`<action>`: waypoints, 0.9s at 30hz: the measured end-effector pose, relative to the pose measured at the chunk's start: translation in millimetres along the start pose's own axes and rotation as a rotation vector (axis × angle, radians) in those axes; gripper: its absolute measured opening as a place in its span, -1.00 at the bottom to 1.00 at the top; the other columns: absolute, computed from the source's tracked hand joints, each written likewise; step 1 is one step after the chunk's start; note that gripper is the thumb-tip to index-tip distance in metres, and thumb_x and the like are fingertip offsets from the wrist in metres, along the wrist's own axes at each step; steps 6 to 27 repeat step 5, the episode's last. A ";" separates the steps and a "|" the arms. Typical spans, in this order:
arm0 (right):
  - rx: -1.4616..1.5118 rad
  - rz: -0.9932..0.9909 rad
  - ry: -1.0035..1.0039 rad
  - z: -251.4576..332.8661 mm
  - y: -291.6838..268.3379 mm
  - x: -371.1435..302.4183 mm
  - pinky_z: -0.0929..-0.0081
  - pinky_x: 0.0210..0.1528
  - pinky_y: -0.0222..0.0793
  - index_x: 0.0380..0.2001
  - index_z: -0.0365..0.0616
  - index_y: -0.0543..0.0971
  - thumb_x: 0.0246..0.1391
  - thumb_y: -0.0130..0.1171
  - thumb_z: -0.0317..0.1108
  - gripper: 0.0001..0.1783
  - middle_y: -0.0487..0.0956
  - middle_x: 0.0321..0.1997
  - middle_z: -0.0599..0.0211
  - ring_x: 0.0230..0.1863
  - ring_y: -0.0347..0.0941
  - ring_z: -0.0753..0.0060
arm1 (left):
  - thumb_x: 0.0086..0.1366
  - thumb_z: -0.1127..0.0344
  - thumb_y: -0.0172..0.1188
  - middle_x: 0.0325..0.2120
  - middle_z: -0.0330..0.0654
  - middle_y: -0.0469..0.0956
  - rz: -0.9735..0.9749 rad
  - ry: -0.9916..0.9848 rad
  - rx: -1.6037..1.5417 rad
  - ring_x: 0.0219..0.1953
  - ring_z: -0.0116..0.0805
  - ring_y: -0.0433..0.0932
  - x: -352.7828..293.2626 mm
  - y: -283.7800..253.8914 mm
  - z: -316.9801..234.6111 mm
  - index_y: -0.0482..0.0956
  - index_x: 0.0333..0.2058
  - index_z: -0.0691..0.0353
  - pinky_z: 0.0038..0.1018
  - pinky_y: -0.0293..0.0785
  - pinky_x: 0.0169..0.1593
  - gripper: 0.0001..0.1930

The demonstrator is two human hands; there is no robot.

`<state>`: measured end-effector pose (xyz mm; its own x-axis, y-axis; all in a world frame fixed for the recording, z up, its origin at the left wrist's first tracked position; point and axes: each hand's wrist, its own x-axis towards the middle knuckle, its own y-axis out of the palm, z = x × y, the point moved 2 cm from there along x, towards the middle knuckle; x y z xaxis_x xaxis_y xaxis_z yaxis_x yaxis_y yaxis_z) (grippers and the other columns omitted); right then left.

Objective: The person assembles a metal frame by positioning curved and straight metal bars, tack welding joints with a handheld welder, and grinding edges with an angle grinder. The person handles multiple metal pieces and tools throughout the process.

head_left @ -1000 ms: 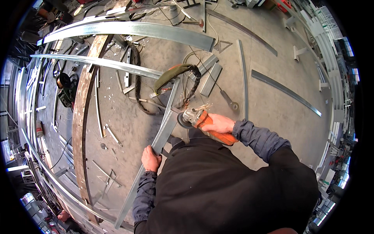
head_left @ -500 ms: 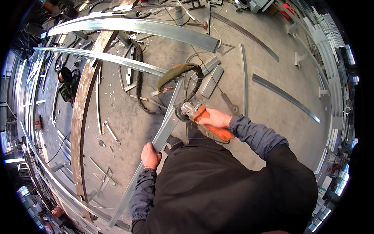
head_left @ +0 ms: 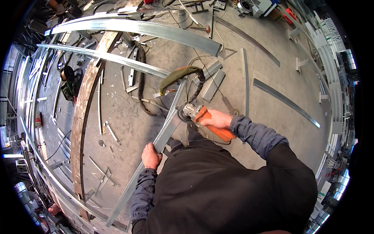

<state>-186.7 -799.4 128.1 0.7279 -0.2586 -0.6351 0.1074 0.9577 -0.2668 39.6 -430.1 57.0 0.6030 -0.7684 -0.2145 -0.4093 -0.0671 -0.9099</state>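
Note:
My right hand (head_left: pixel 216 118) is wrapped round the orange body of an angle grinder (head_left: pixel 220 132). The grinder's dark disc (head_left: pixel 184 114) meets the right edge of a long galvanized metal profile (head_left: pixel 165 133) near its far end. My left hand (head_left: pixel 151 156) grips that profile lower down, fingers closed over it. The profile slants from the lower left up toward the middle, in front of my body. Beyond the disc, a dark cable hose with a green sleeve (head_left: pixel 177 76) loops near the profile's far end.
A rusty steel beam (head_left: pixel 80 128) runs along the left, with long metal profiles (head_left: pixel 132 27) lying across it. Cut metal pieces (head_left: pixel 214 85) and a long flat bar (head_left: pixel 286 102) lie on the concrete floor. A second grinder-like tool (head_left: pixel 230 105) rests beyond my right hand.
The view has shifted slightly. The profile's near end appears a little further left, and the disc remains at its edge. Both hands keep their grips.

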 end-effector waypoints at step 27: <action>0.037 -0.003 -0.036 13.2 -6.5 -10.5 0.23 0.25 0.42 0.23 -0.11 0.55 0.12 0.38 0.07 -0.30 0.67 0.14 0.06 0.14 0.59 0.06 | -0.04 0.32 0.39 -0.19 0.03 0.54 0.014 -0.016 0.006 -0.11 0.16 0.59 -2.8 -0.6 -1.4 0.46 -0.03 0.23 -0.04 0.58 -0.07 -0.45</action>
